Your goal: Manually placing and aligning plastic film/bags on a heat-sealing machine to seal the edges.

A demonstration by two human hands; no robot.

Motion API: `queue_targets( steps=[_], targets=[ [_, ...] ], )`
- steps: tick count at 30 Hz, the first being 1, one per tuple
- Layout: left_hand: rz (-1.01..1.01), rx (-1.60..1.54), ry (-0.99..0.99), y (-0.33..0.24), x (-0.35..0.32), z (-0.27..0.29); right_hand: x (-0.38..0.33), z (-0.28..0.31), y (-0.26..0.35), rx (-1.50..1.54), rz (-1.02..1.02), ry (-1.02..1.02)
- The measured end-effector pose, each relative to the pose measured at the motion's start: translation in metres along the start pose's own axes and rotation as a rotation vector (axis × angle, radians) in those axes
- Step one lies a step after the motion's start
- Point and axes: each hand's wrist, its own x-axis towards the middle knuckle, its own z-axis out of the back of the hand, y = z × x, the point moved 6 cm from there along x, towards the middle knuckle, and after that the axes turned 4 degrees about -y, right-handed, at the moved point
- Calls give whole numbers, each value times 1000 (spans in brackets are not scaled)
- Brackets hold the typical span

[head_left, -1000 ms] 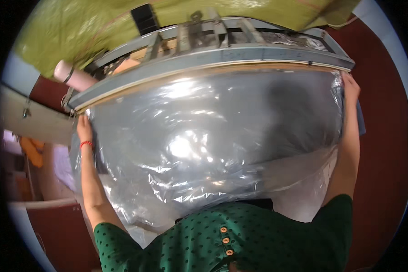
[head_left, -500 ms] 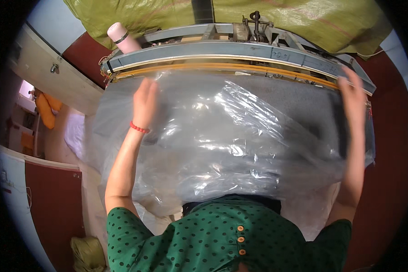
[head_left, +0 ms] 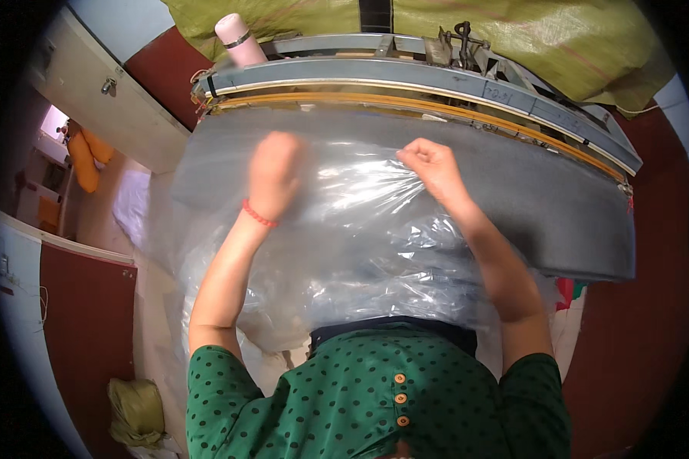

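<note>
Both hands now sit close together at the middle of the clear bag (head_left: 360, 252), no longer out at its edges. The left hand (head_left: 274, 172) is curled on it; the right hand (head_left: 434, 167) pinches a fold, bunching it on the grey desk (head_left: 559, 206)

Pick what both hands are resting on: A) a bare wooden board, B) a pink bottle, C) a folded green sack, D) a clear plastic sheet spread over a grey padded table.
D: the left hand and right hand press on the crinkled clear plastic sheet covering the grey padded table.
</note>
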Motion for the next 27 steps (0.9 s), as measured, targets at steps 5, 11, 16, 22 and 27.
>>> queue_targets(
  steps=[5,11,16,22,27],
  targets=[
    [480,-459,326,-16,-10,-50,-18,57,3,-45,48,-74],
    [356,-738,785,-38,-21,-54,-62,179,22,-522,-25,-332],
    [543,-511,1168,33,-64,8,-147,404,20,-812,-65,-703],
    [858,-168,814,179,-33,136,-249,588,1,-912,-59,-850],
    [11,552,-248,74,48,134,-279,605,-6,-957,-177,-1027]
  ],
)
